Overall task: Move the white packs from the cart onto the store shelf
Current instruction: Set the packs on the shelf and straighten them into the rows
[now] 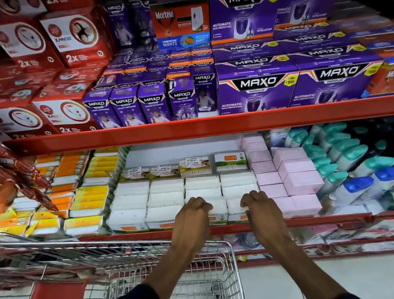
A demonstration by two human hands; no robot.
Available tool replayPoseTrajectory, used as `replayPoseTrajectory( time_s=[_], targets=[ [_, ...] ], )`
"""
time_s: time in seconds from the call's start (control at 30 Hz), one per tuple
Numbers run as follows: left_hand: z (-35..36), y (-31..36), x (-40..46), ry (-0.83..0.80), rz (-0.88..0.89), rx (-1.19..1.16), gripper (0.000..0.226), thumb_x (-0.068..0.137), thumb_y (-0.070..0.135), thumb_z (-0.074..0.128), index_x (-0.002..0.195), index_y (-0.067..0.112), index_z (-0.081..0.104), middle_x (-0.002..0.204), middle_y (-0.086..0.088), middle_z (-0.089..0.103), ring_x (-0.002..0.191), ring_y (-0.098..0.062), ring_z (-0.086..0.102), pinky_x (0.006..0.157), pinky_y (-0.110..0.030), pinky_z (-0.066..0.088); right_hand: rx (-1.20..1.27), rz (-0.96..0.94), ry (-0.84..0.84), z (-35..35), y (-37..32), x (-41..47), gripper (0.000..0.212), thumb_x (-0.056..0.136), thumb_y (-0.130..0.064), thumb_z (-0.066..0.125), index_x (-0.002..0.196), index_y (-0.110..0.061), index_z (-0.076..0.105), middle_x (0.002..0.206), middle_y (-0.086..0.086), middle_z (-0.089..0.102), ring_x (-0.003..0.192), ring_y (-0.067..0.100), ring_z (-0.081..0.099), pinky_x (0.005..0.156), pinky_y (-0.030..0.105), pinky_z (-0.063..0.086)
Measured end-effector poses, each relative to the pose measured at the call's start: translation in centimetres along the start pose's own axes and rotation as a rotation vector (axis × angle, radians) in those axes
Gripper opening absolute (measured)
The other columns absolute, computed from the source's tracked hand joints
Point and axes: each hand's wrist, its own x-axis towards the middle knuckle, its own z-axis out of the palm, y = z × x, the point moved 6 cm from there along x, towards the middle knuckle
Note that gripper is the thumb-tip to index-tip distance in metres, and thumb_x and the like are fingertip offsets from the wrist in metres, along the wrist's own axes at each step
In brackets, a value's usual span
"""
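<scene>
White packs (165, 199) lie in several rows on the lower store shelf (323, 219), stacked up to its red front edge. My left hand (194, 215) rests with curled fingers on a front white pack (219, 208) in the third row. My right hand (256, 205) is curled on the front white pack (234, 207) of the fourth row, beside it. Both hands press on the packs at the shelf's edge. The wire cart (203, 290) stands below my arms, and its visible basket holds no packs.
Pink boxes (295, 169) sit right of the white packs, orange and yellow packs (83, 200) to the left. Bottles with teal and blue caps (358, 174) fill the far right. Purple and red boxes (255, 87) crowd the upper shelf. Red packets (7, 167) hang at left.
</scene>
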Motion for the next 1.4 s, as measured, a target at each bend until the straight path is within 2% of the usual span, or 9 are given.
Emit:
replayPoseTrajectory(
  time_s=[0.37, 0.47, 0.6, 0.83, 0.97, 1.07, 1.4],
  targets=[
    [2.2, -0.8, -0.2, -0.011, -0.008, 0.001, 0.039, 0.077, -0.009, 0.066, 0.109, 0.012, 0.072, 0.105, -0.003, 0.071, 0.098, -0.021, 0.062, 0.080, -0.033, 0.060, 0.025, 0.003, 0.013, 0.8, 0.4, -0.1, 0.047, 0.065, 0.008, 0.075, 0.103, -0.019, 0.068, 0.103, -0.001, 0.068, 0.097, 0.021, 0.059, 0.079, 0.033, 0.051],
    [2.4, -0.8, -0.3, -0.010, 0.013, 0.016, 0.045, 0.071, -0.006, 0.072, 0.113, 0.012, 0.072, 0.112, -0.006, 0.071, 0.105, -0.025, 0.062, 0.090, -0.037, 0.056, 0.092, -0.051, 0.040, 0.5, 0.5, -0.7, 0.044, 0.074, -0.004, 0.077, 0.114, -0.018, 0.067, 0.113, 0.002, 0.069, 0.106, 0.024, 0.060, 0.090, 0.037, 0.053],
    [2.7, -1.2, -0.4, -0.039, 0.023, 0.026, 0.048, 0.075, -0.007, 0.075, 0.118, 0.013, 0.070, 0.123, -0.008, 0.070, 0.116, -0.026, 0.061, 0.098, -0.038, 0.054, 0.135, -0.080, 0.050, 0.9, 0.6, -0.9, 0.038, 0.085, -0.015, 0.072, 0.122, -0.020, 0.066, 0.131, 0.003, 0.064, 0.124, 0.026, 0.055, 0.105, 0.044, 0.046],
    [2.4, -1.4, -0.3, -0.017, 0.022, 0.010, 0.045, 0.081, -0.010, 0.068, 0.119, 0.014, 0.069, 0.128, -0.008, 0.068, 0.121, -0.024, 0.059, 0.098, -0.038, 0.055, 0.090, -0.101, 0.066, 1.7, 0.5, -1.0, 0.028, 0.090, -0.013, 0.065, 0.116, -0.023, 0.070, 0.131, 0.001, 0.064, 0.127, 0.027, 0.054, 0.109, 0.048, 0.040],
    [2.8, -1.5, -0.3, -0.024, 0.050, 0.050, 0.054, 0.078, -0.014, 0.065, 0.124, 0.014, 0.066, 0.133, -0.009, 0.064, 0.125, -0.026, 0.056, 0.103, -0.038, 0.050, 0.096, -0.100, 0.075, 1.7, 0.3, -1.0, 0.029, 0.087, -0.008, 0.067, 0.112, -0.023, 0.071, 0.126, -0.001, 0.068, 0.125, 0.027, 0.056, 0.104, 0.043, 0.044],
    [3.0, -1.7, -0.3, -0.023, 0.053, 0.061, 0.056, 0.075, -0.015, 0.065, 0.123, 0.014, 0.066, 0.131, -0.011, 0.065, 0.123, -0.027, 0.057, 0.101, -0.039, 0.052, 0.110, -0.100, 0.073, 1.5, 0.0, -1.1, 0.029, 0.087, -0.007, 0.068, 0.110, -0.022, 0.072, 0.125, -0.001, 0.068, 0.124, 0.028, 0.057, 0.105, 0.047, 0.043],
    [3.0, -1.8, -0.5, -0.020, 0.060, 0.093, 0.051, 0.079, -0.011, 0.066, 0.123, 0.014, 0.066, 0.130, -0.010, 0.066, 0.120, -0.026, 0.058, 0.099, -0.040, 0.053, 0.110, -0.086, 0.069, 1.8, 0.0, -1.1, 0.030, 0.086, -0.005, 0.068, 0.111, -0.022, 0.072, 0.124, -0.002, 0.069, 0.125, 0.029, 0.056, 0.105, 0.046, 0.042]
  ],
)
